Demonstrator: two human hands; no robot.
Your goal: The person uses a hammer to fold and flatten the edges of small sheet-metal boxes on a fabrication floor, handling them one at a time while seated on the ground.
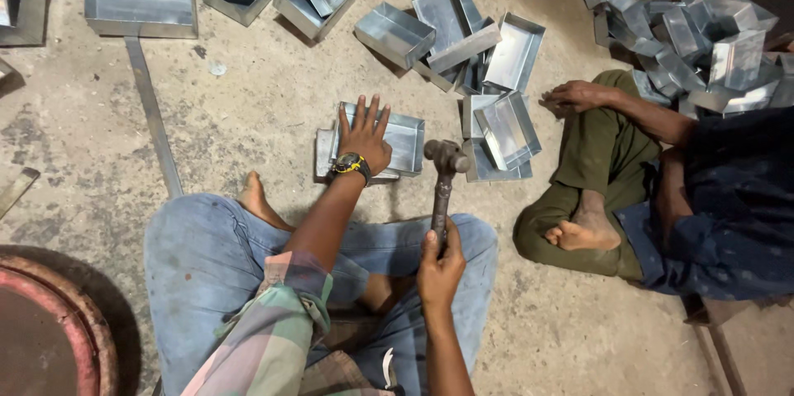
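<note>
Seated cross-legged, my left hand (365, 136) presses flat, fingers spread, on a metal tray (395, 138); my right hand (439, 264) grips a raised hammer (443, 174). Many finished trays (463, 36) lie scattered beyond.

Grey sheet-metal tray (389, 133) as landmark. On it, a black-and-yellow wristwatch (351, 166); beside it, a dark rusty-brown hammer (443, 185); below, faded blue jeans (207, 260) and a green-pink plaid sleeve (273, 322); right, olive trousers (591, 156).

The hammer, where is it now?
In the head view, the hammer stands upright in the right hand, its head just right of the metal tray under the left hand.
</note>
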